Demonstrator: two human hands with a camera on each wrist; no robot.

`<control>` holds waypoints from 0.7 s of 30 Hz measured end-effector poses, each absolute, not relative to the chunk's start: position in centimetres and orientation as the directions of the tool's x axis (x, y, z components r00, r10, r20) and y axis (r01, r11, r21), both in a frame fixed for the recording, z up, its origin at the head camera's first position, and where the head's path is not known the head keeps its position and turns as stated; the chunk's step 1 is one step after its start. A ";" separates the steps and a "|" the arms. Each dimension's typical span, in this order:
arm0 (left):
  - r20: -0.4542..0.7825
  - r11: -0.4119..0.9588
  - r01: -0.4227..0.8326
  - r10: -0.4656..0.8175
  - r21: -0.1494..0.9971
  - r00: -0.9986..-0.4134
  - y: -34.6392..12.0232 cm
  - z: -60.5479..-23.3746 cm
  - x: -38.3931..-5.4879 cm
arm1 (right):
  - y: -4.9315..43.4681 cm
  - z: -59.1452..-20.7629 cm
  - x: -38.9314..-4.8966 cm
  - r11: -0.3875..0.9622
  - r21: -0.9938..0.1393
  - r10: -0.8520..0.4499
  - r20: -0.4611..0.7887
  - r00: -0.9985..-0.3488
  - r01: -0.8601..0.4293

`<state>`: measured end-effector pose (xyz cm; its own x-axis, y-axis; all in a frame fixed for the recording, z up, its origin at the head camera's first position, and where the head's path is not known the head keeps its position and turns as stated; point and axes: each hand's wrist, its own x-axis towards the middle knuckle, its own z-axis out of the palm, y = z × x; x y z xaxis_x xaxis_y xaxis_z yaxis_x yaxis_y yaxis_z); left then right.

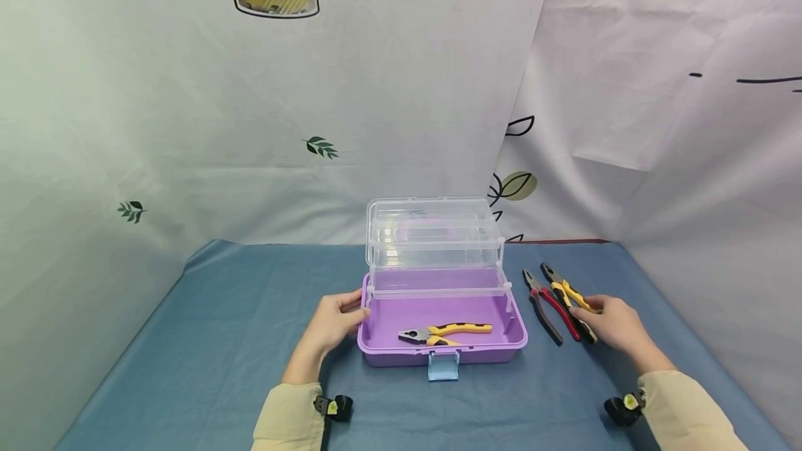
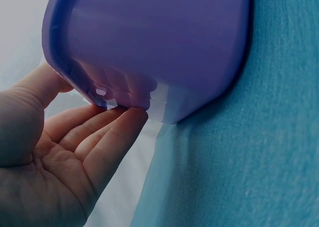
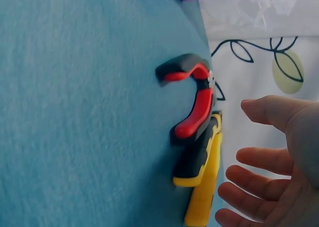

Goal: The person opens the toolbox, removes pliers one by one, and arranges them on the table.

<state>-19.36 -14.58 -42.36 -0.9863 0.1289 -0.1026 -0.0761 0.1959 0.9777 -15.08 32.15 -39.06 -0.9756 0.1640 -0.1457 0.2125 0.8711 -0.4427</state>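
Note:
A purple toolbox (image 1: pixel 397 358) with its clear lid (image 1: pixel 435 235) raised stands on the blue cloth. My left hand (image 1: pixel 332 322) grips its left end, the thumb over the rim and the fingertips (image 2: pixel 134 115) against the outer wall. Inside lie yellow-and-black pliers (image 1: pixel 460 328). To the right of the box are red-and-black pliers (image 1: pixel 562 312) and, beside them, a second yellow-and-black pair of pliers (image 1: pixel 569 291). Over that second pair's handles hovers my right hand (image 1: pixel 617 326); in the right wrist view its fingers (image 3: pixel 254 179) are spread apart, with nothing between them and the thumb.
A light blue latch (image 1: pixel 443 367) hangs down from the toolbox's front. Blue cloth (image 1: pixel 244 326) covers the table, and a pale printed curtain (image 1: pixel 407 89) hangs behind and along both sides.

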 end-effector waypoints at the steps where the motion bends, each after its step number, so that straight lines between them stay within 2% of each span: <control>1: -0.104 0.198 -0.078 0.127 0.977 -0.986 -14.6 -42.4 -19.4 | 32.0 -39.0 -15.0 0.874 -0.441 0.158 -0.138 -0.978 0.204; 21: -0.109 0.220 -0.079 0.126 0.972 -0.986 -14.6 -42.2 -19.3 | 28.3 -37.2 -14.4 0.881 -0.466 0.069 -0.036 -0.997 0.077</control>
